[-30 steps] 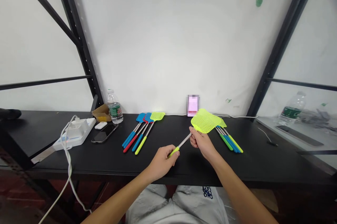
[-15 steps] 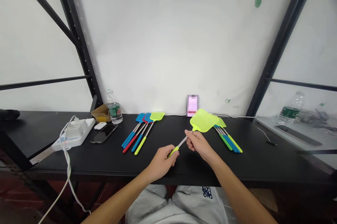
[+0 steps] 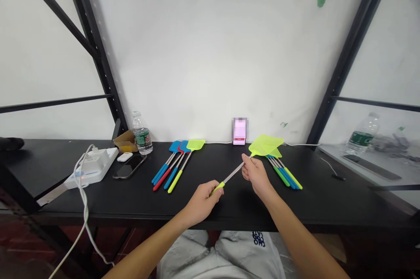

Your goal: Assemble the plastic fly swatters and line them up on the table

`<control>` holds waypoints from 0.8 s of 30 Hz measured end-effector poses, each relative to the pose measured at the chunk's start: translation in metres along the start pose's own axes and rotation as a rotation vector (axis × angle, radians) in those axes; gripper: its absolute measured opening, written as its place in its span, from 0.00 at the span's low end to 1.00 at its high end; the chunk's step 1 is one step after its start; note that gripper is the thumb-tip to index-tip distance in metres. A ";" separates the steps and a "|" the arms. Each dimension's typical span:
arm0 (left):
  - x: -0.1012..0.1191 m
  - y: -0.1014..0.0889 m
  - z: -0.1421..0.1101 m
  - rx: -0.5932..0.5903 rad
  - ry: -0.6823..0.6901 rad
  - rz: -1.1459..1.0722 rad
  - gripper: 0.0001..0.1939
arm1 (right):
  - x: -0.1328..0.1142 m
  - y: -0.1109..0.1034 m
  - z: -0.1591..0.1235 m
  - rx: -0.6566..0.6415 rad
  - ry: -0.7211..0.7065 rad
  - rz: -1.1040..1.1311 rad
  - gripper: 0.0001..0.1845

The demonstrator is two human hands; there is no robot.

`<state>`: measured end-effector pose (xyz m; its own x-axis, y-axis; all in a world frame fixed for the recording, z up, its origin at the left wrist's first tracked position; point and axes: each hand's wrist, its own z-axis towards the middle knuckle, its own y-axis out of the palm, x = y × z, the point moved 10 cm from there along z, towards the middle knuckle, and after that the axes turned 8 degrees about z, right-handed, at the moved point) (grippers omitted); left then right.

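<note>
A yellow-green fly swatter (image 3: 264, 144) is held slantwise above the table by both hands. My left hand (image 3: 204, 202) is closed around its handle. Close below the swatter's head, my right hand (image 3: 256, 175) pinches the metal rod. A length of silver rod shows between the two hands. Behind the raised head, and partly covered by it, lies a fanned group of swatters with green, blue and yellow-green handles (image 3: 285, 174). To the left lies another group of swatters with blue, red and yellow-green handles (image 3: 169, 174), heads toward the wall.
A water bottle (image 3: 141, 134), a small cardboard box (image 3: 126, 141), a white earbud case (image 3: 125, 157), a dark phone (image 3: 130, 166) and a white power strip (image 3: 95, 169) with cables occupy the left. A lit phone (image 3: 239, 131) leans on the wall. A short cable (image 3: 334, 172) lies right.
My right hand has moved right and slightly up with the swatter's head, and more of the metal rod shows between my hands. My left hand has stayed almost still on the handle.
</note>
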<state>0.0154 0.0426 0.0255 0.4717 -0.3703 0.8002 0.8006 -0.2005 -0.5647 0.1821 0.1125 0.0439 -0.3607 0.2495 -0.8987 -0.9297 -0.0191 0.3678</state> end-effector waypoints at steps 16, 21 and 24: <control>-0.004 -0.001 -0.001 0.035 0.010 0.008 0.17 | 0.003 0.020 -0.007 -0.096 0.010 -0.046 0.29; -0.006 -0.021 -0.002 0.172 0.017 0.057 0.16 | -0.001 0.002 0.001 -0.071 0.033 -0.120 0.27; -0.006 -0.054 -0.003 0.319 0.048 0.204 0.17 | -0.007 -0.018 0.008 -0.012 0.022 -0.153 0.26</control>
<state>-0.0316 0.0527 0.0503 0.6217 -0.4167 0.6632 0.7702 0.1711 -0.6145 0.2019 0.1185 0.0460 -0.2164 0.2287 -0.9492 -0.9747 0.0057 0.2236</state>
